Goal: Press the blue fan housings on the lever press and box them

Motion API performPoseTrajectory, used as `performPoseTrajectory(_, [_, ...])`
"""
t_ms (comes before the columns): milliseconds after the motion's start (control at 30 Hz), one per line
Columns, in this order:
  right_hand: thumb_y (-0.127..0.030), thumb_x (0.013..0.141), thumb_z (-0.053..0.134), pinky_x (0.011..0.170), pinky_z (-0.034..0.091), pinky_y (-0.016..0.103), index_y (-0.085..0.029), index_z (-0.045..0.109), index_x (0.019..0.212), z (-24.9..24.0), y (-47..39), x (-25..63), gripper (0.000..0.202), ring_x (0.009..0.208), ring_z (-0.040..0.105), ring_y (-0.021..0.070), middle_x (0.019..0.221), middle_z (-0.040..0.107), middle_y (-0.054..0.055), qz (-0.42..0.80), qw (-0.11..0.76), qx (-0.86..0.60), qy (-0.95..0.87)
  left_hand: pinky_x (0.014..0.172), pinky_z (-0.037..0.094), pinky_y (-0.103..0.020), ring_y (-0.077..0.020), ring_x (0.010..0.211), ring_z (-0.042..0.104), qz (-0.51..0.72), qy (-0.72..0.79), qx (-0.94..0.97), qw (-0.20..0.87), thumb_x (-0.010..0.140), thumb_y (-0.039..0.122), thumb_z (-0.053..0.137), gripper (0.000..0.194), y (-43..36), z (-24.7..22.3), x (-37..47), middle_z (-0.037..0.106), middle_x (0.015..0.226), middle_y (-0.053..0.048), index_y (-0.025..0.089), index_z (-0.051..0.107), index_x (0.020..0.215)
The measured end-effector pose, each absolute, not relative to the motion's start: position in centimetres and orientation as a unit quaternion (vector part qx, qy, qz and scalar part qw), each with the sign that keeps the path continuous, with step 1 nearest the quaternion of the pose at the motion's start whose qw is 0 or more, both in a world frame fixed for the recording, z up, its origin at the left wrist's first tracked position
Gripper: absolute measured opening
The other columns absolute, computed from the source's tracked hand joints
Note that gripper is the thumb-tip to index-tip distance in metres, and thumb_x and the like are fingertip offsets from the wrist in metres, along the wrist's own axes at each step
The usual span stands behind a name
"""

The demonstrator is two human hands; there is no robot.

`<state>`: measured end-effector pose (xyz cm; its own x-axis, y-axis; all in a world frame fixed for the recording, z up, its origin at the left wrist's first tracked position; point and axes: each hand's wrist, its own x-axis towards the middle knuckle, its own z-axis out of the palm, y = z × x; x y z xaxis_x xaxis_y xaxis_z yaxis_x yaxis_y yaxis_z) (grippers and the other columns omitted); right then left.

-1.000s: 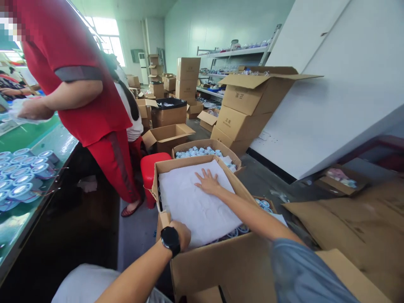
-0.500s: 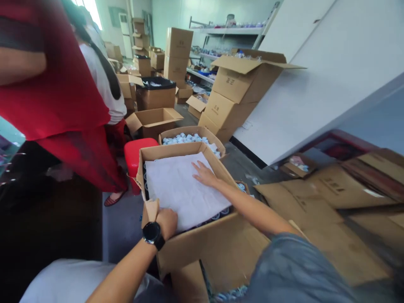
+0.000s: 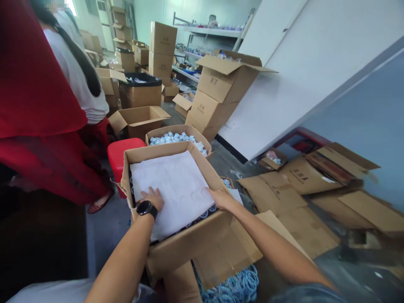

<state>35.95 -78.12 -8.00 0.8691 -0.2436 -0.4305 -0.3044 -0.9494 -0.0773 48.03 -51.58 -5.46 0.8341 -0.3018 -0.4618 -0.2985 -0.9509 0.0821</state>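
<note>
A white sheet (image 3: 176, 181), looking like paper or thin foam, lies across the contents of an open cardboard box (image 3: 205, 231). Round blue-and-dark pieces (image 3: 204, 213) show along its near and left edges. My left hand (image 3: 153, 199), with a black watch at the wrist, rests on the sheet's left part, fingers spread. At the sheet's right edge is my right hand (image 3: 220, 198), its fingers together with the tips on that edge; the underside of the grip is hidden.
Beyond the box stand a carton of white-and-blue pieces (image 3: 176, 138) and a red stool (image 3: 121, 153). Light-blue rings (image 3: 233, 286) lie below the box. Flattened cartons (image 3: 284, 202) are at right, stacked boxes (image 3: 217, 92) behind. A person in red (image 3: 41, 126) stands close at left.
My right hand has moved from the sheet's far right part to its right edge. My left hand has left the box's left corner and spread onto the sheet. The view has shifted right.
</note>
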Motion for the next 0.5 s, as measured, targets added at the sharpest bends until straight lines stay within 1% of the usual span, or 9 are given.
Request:
performPoseTrajectory(67, [-0.011,0.075,0.061,0.08,0.048,0.033,-0.019,0.043,0.147,-7.9,-78.1,36.3,0.074,0.098,0.068,0.031,0.104,0.07,0.017,0.223,0.072,-0.961,0.144,0.084,0.045,-0.07,-0.052,0.131,0.04,-0.237,-0.139,0.961,0.012,0.09,0.031,0.044,0.057,-51.2,-6.0,48.2,0.037,0.151,-0.023,0.024,0.041,0.146])
performPoseTrajectory(133, [-0.009,0.073,0.059,0.081,0.047,0.031,-0.02,0.043,0.147,-7.7,-78.3,36.7,0.077,0.1,0.068,0.0296,0.106,0.07,0.014,0.223,0.082,-0.961,0.139,0.085,0.046,-0.067,-0.0507,0.13,0.042,-0.22,-0.126,0.967,0.024,0.092,0.031,0.041,0.058,-51.0,-6.2,48.1,0.038,0.149,-0.026,0.019,0.037,0.148])
performPoseTrajectory(200, [-0.008,0.072,0.058,0.084,0.047,0.027,-0.019,0.041,0.147,-7.5,-78.6,37.0,0.078,0.105,0.066,0.0261,0.112,0.069,0.012,0.215,0.096,-0.962,0.135,0.092,0.043,-0.066,-0.0486,0.136,0.035,-0.196,-0.125,0.972,0.036,0.093,0.029,0.038,0.059,-50.9,-6.3,48.1,0.034,0.151,-0.027,0.015,0.033,0.15])
performPoseTrajectory(267, [-0.006,0.07,0.057,0.084,0.046,0.025,-0.016,0.039,0.148,-7.4,-78.7,37.3,0.081,0.105,0.065,0.0235,0.115,0.068,0.012,0.209,0.106,-0.962,0.142,0.102,0.036,-0.067,-0.0456,0.144,0.021,-0.182,-0.135,0.973,0.047,0.093,0.03,0.039,0.061,-50.8,-6.5,48.2,0.024,0.158,-0.022,0.018,0.03,0.152])
performPoseTrajectory(333, [-0.005,0.068,0.057,0.082,0.047,0.025,-0.013,0.036,0.15,-7.5,-78.6,37.2,0.085,0.102,0.065,0.0228,0.115,0.068,0.013,0.206,0.112,-0.961,0.147,0.106,0.032,-0.067,-0.0451,0.146,0.014,-0.187,-0.134,0.972,0.057,0.093,0.036,0.042,0.062,-50.6,-7.1,48.5,0.016,0.162,-0.017,0.023,0.029,0.153])
performPoseTrajectory(367, [-0.005,0.068,0.057,0.081,0.047,0.025,-0.014,0.033,0.151,-7.7,-78.5,37.1,0.087,0.101,0.065,0.0229,0.114,0.068,0.013,0.205,0.115,-0.961,0.146,0.106,0.032,-0.068,-0.0468,0.146,0.014,-0.195,-0.124,0.971,0.06,0.093,0.039,0.043,0.063,-50.5,-7.4,48.6,0.015,0.162,-0.016,0.024,0.03,0.152])
performPoseTrajectory(433, [-0.007,0.068,0.058,0.08,0.046,0.026,-0.018,0.031,0.152,-8.2,-78.2,36.8,0.089,0.101,0.065,0.0243,0.113,0.068,0.013,0.203,0.12,-0.961,0.142,0.103,0.036,-0.067,-0.0506,0.144,0.017,-0.208,-0.093,0.972,0.062,0.092,0.042,0.044,0.064,-50.3,-8.0,49.0,0.015,0.162,-0.018,0.023,0.033,0.152])
performPoseTrajectory(500, [-0.006,0.067,0.058,0.078,0.045,0.027,-0.02,0.033,0.151,-8.8,-77.9,36.5,0.088,0.099,0.066,0.0264,0.107,0.069,0.013,0.201,0.125,-0.961,0.146,0.103,0.038,-0.065,-0.0516,0.143,0.017,-0.212,-0.065,0.973,0.062,0.092,0.043,0.044,0.065,-50.2,-8.5,49.3,0.014,0.161,-0.02,0.022,0.031,0.152])
